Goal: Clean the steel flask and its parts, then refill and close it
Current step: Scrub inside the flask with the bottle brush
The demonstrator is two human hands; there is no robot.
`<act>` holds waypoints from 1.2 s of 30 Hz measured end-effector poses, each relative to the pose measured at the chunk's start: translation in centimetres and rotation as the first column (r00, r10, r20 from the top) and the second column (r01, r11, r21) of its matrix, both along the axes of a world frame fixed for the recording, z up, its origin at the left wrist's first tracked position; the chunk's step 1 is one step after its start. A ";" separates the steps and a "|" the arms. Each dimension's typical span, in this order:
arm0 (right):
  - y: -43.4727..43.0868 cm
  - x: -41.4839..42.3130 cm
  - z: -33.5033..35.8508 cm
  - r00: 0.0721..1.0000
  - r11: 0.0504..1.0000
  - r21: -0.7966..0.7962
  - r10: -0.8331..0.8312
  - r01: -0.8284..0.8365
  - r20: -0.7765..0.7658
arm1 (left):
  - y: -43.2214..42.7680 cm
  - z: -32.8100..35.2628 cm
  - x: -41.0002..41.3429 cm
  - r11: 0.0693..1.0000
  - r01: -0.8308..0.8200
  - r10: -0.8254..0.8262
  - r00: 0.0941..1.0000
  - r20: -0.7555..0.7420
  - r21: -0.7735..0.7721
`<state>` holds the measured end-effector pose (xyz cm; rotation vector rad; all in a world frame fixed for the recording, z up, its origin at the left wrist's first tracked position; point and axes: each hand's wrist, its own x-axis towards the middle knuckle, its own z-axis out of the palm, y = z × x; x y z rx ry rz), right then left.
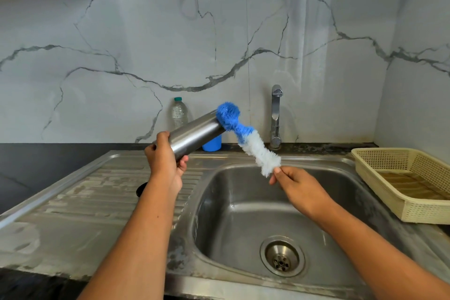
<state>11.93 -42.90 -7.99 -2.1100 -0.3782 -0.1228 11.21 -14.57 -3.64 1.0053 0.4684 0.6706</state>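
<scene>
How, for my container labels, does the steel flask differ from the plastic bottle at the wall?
The steel flask is opaque metal, the plastic bottle clear. The flask is tilted in the left hand, brush at its upper end; the bottle stands upright, green cap on. Both are cylindrical.

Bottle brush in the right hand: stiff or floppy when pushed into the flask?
Probably bendy: the brush kinks where blue meets white, tip against the flask. Likely light, since the right hand pinches only its end. Bristles look soft; should compress.
</scene>
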 end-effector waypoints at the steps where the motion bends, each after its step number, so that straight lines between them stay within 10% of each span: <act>1: -0.1 0.1 -0.1 1.000 1.000 -0.023 0.002 -0.002 -0.005 | -0.1 0.0 -0.1 1.000 -0.016 0.016 1.000 0.009 0.014; 36: -0.3 0.1 1.0 0.999 0.988 -0.144 -0.045 0.045 0.005 | -1.7 0.2 -0.4 0.936 -0.088 0.067 0.995 0.072 0.342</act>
